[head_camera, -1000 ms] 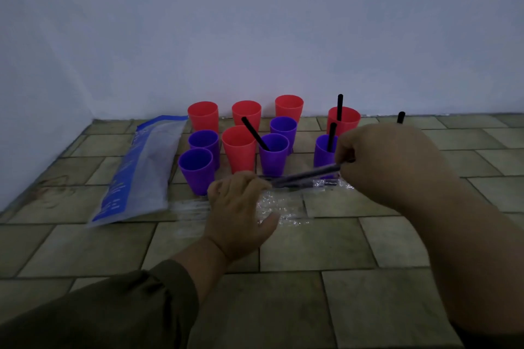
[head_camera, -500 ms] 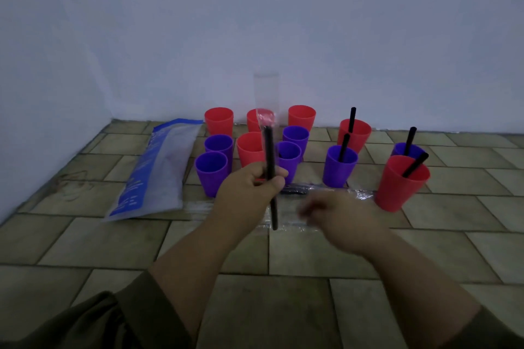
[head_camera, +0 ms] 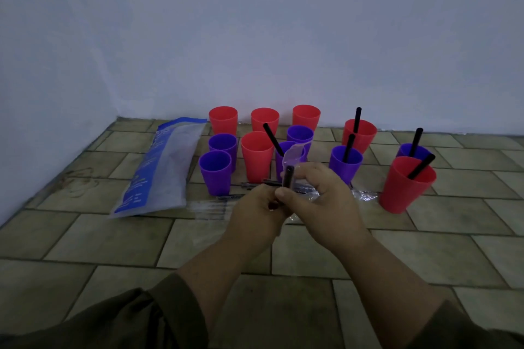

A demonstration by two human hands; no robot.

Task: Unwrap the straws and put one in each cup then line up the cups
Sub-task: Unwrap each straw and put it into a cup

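The left hand [head_camera: 256, 211] gripped an upright black plastic straw [head_camera: 288, 177] while the right hand [head_camera: 326, 201] pinched its clear plastic wrapper [head_camera: 293, 157], before red and purple cups.

You are looking at twelve cups on the floor: six red cups [head_camera: 256, 161] and six purple cups [head_camera: 215, 176]. Five black straws [head_camera: 356, 119] are standing in cups, three in purple and two in red, four of them toward two o'clock. Your two hands, left hand [head_camera: 255, 212] and right hand [head_camera: 326, 201], are holding a sixth straw [head_camera: 288, 178] and one clear wrapper [head_camera: 293, 154]. One blue-and-clear bag [head_camera: 161, 167] is lying at ten o'clock. The wrapped straws [head_camera: 255, 185] beyond your fingers are blurring together, uncountable.
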